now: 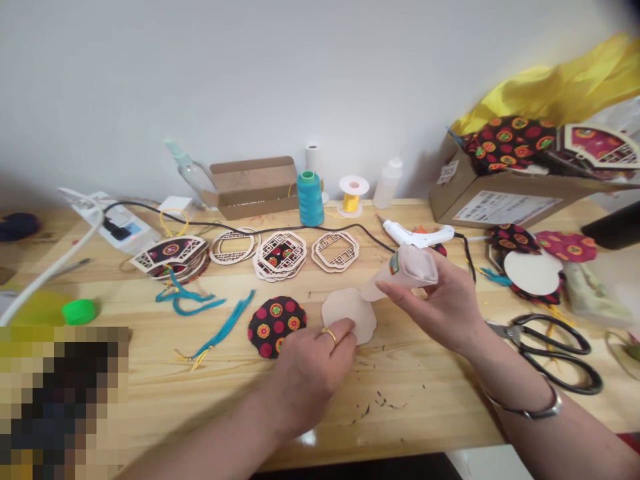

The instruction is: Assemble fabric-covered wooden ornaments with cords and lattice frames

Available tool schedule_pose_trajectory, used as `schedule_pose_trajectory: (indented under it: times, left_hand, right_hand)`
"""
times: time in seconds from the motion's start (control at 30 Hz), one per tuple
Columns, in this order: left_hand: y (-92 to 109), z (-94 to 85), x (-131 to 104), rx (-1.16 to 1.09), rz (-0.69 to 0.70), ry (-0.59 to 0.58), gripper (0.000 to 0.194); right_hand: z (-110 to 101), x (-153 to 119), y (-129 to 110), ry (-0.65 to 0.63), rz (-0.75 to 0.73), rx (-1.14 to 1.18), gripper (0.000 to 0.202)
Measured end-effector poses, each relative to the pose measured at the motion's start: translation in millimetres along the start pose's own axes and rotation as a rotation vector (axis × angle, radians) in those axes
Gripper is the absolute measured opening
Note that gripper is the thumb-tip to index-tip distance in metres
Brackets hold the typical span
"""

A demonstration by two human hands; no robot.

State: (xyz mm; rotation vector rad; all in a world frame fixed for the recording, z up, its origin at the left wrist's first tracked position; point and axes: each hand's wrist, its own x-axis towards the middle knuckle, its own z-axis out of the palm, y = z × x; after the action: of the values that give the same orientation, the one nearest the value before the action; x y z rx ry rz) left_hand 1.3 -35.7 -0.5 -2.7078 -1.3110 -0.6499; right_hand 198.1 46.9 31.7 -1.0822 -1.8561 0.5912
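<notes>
the left hand lies flat on the wooden table, its fingertips pressing down the near edge of a pale scalloped disc, so it pins rather than grasps. the right hand is wrapped around a translucent glue bottle, tipped so the nozzle points down at the disc's far right edge. just left of the disc lies a black floral fabric round, close beside the left hand. behind them sit cut wooden frames, a white glue gun and a teal thread spool; black scissors lie to the right
</notes>
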Motion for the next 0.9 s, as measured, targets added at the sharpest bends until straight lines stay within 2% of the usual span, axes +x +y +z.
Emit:
schedule_pose_trajectory:
  times: [0.37, 0.53, 0.77, 0.9]
  left_hand:
    - [1, 2.7, 0, -0.012, -0.033, 0.038, 0.018]
    - [1, 2.8, 0, -0.01, -0.056, 0.007, 0.018]
    - [1, 4.4, 2, 0.012, -0.053, 0.048, 0.014]
    - [2, 4.5, 4, -0.01, -0.065, 0.057, 0.013]
  right_hand:
    - [-9, 3, -5, -0.066, -0.022, -0.084, 0.019]
    - [-12, 3, -5, -0.123, 0.014, -0.014, 0.02]
    - [-13, 2, -8, -0.216, 0.04, 0.067, 0.019]
    - [-14, 1, -7, -0.208, 0.063, 0.145, 0.02]
